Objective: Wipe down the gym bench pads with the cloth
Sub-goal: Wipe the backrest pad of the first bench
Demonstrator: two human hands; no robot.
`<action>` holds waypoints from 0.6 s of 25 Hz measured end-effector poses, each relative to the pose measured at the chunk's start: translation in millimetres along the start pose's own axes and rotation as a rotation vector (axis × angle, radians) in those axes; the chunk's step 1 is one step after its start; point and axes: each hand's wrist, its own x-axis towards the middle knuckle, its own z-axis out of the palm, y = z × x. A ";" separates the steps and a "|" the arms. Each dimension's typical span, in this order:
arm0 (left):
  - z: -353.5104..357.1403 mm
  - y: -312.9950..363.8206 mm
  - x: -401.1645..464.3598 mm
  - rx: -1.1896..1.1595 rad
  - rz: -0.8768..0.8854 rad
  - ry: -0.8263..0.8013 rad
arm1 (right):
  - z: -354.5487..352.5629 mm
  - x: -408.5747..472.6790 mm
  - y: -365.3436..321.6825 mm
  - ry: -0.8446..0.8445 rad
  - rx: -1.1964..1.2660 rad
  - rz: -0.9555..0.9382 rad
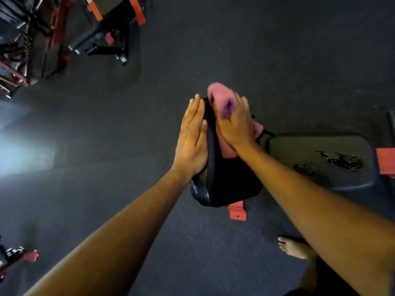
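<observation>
While the left hand (190,136) lies flat on the back pad (226,180), the right hand (235,122) grips the blurred pink cloth (221,99).
Right fingertips are hidden under cloth; the seat pad (320,161) looks worn.

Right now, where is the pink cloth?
In the head view, the pink cloth is near the middle, held by the right hand against the raised black back pad, just right of the left hand.

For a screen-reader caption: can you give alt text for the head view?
A right hand presses a pink cloth on an upright black bench pad, while the flat left hand braces the pad's other side. A worn seat pad lies right, on dark gym floor.
</observation>
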 end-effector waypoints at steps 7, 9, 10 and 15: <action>-2.2 -1.2 0.8 -0.010 0.011 -0.026 | -22.6 -180.5 -7.6 -0.080 0.080 -0.155; -1.0 -2.6 -0.6 -0.011 0.029 -0.032 | -13.3 -107.6 -19.1 -0.014 0.089 -0.156; -1.0 -3.8 -0.7 -0.011 0.029 -0.029 | -9.3 -63.4 -16.8 0.014 0.069 -0.118; -0.8 1.5 -0.7 -0.027 0.004 -0.023 | -15.5 -64.4 27.6 -0.059 -0.005 0.132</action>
